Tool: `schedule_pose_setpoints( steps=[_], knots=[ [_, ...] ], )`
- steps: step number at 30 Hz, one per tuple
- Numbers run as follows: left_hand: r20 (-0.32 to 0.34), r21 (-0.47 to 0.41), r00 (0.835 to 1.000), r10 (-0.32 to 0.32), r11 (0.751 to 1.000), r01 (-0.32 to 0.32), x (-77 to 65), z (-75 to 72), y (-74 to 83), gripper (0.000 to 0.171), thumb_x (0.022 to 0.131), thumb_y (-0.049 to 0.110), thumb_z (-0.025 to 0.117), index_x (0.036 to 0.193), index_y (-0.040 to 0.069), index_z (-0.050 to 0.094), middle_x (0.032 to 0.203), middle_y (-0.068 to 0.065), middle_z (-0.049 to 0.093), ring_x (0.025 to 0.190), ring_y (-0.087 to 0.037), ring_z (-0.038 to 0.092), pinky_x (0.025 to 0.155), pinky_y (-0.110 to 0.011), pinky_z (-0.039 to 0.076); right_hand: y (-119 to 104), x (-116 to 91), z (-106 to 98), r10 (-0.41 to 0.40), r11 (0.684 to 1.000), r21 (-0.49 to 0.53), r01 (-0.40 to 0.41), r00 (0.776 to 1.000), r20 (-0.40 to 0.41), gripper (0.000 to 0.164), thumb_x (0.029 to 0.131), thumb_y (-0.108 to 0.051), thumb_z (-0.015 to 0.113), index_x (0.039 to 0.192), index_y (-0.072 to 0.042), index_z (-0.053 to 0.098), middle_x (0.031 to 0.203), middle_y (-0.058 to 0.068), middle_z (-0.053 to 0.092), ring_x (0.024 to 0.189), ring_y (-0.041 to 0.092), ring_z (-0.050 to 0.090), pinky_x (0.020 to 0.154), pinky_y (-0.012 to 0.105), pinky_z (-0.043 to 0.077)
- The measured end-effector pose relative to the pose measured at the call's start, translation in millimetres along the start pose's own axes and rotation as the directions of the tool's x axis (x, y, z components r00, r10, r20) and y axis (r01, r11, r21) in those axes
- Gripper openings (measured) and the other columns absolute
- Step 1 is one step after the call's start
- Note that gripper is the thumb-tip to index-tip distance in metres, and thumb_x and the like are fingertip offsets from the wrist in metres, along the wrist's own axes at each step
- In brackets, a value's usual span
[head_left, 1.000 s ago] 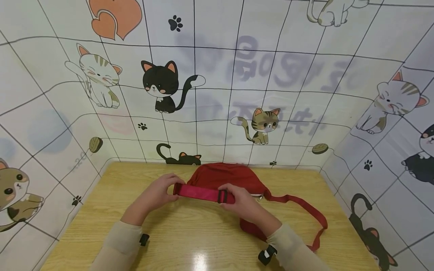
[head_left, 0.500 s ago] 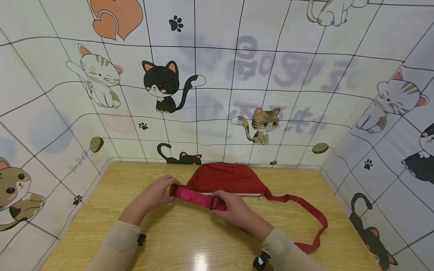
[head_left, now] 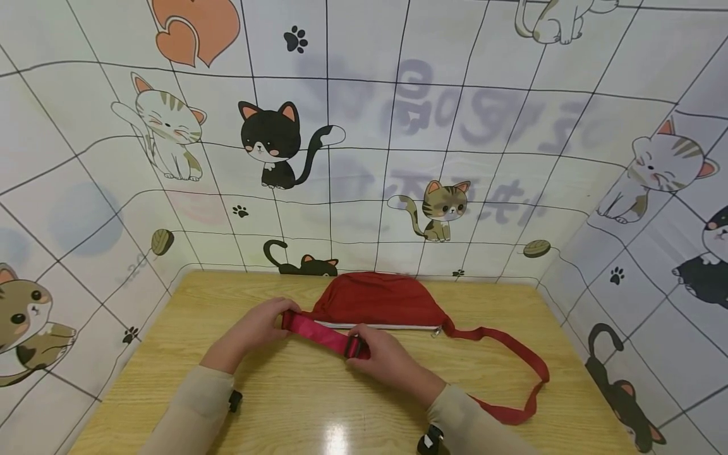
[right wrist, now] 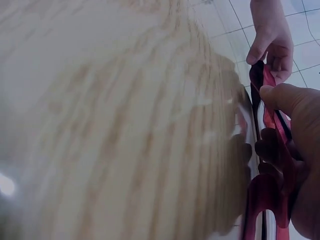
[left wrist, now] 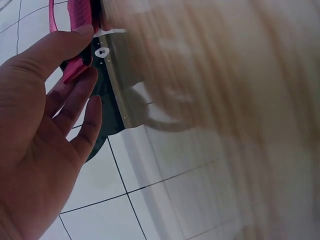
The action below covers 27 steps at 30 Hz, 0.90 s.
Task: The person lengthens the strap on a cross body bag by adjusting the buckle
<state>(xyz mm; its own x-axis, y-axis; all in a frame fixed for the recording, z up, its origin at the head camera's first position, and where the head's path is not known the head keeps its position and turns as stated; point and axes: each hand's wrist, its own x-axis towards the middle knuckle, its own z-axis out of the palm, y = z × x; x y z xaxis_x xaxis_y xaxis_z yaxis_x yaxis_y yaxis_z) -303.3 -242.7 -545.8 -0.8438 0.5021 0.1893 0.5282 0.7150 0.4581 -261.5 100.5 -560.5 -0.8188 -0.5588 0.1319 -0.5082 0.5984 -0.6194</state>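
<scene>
A red waist bag lies flat at the back of the table, its white zipper edge facing me. My left hand pinches the bag's strap near the bag's left corner; the left wrist view shows the pink strap between thumb and fingers. My right hand grips the same strap at its dark slider buckle. Between the hands the strap slants down to the right. In the right wrist view a strap loop hangs below the right hand's fingers. The fingertips behind the strap are partly hidden.
The strap's far part loops over the right side of the wooden table and passes behind my right forearm. Cat-patterned walls enclose the back and both sides.
My right hand has moved left and nearer to me with the slider buckle, uncovering the bag's zipper. The left hand has shifted slightly left. The strap between them slants more.
</scene>
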Motion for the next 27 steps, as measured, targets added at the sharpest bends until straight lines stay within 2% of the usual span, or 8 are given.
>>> schedule_pose_setpoints(
  steps=[8,14,19,23,27],
  knots=[
    [0.055,-0.087,0.996,-0.074,0.993,0.079,0.1,1.9,-7.8,0.042,0.086,-0.003,0.092,0.121,0.012,0.074,0.121,-0.003,0.074,0.112,-0.027,0.068,0.101,-0.053,0.057,4,2,6,-0.017,0.999,0.05,0.017,1.0,-0.011,0.048,0.092,-0.024,0.094,0.131,-0.015,0.066,0.116,-0.007,0.067,0.1,0.008,0.064,0.087,0.03,0.057],
    [0.071,-0.12,0.995,-0.076,0.989,0.084,-0.5,3.2,-12.2,0.042,0.087,-0.005,0.089,0.122,0.012,0.073,0.122,-0.003,0.074,0.113,-0.027,0.068,0.101,-0.053,0.056,0,2,5,-0.011,0.997,0.076,0.012,1.0,-0.013,0.051,0.091,-0.023,0.095,0.133,-0.014,0.067,0.119,-0.005,0.067,0.103,0.01,0.064,0.091,0.03,0.056],
    [0.078,-0.138,0.994,-0.072,0.987,0.083,-0.4,3.2,-10.5,0.044,0.086,-0.005,0.09,0.122,0.012,0.073,0.121,-0.003,0.073,0.113,-0.026,0.067,0.1,-0.052,0.056,-3,0,2,-0.02,0.991,0.128,0.026,0.999,-0.046,0.054,0.093,-0.022,0.093,0.138,-0.011,0.066,0.127,0.0,0.065,0.114,0.016,0.066,0.098,0.037,0.058],
    [0.092,-0.139,0.993,-0.077,0.986,0.089,-2.9,-1.2,-5.0,0.048,0.084,-0.006,0.09,0.126,0.01,0.072,0.126,-0.005,0.072,0.118,-0.03,0.066,0.105,-0.055,0.054,-9,-5,-9,-0.065,0.978,0.188,0.084,0.992,-0.108,0.05,0.097,-0.025,0.09,0.138,-0.012,0.065,0.134,0.004,0.065,0.123,0.025,0.065,0.103,0.046,0.058],
    [0.099,-0.168,0.989,-0.108,0.978,0.124,-11.5,-11.7,0.5,0.058,0.087,0.0,0.09,0.14,0.007,0.067,0.139,-0.012,0.068,0.129,-0.037,0.062,0.11,-0.06,0.05,-10,-15,-39,-0.112,0.963,0.223,0.154,0.975,-0.19,0.041,0.099,-0.022,0.087,0.134,-0.019,0.066,0.136,0.003,0.066,0.125,0.032,0.064,0.104,0.052,0.055]
  ],
)
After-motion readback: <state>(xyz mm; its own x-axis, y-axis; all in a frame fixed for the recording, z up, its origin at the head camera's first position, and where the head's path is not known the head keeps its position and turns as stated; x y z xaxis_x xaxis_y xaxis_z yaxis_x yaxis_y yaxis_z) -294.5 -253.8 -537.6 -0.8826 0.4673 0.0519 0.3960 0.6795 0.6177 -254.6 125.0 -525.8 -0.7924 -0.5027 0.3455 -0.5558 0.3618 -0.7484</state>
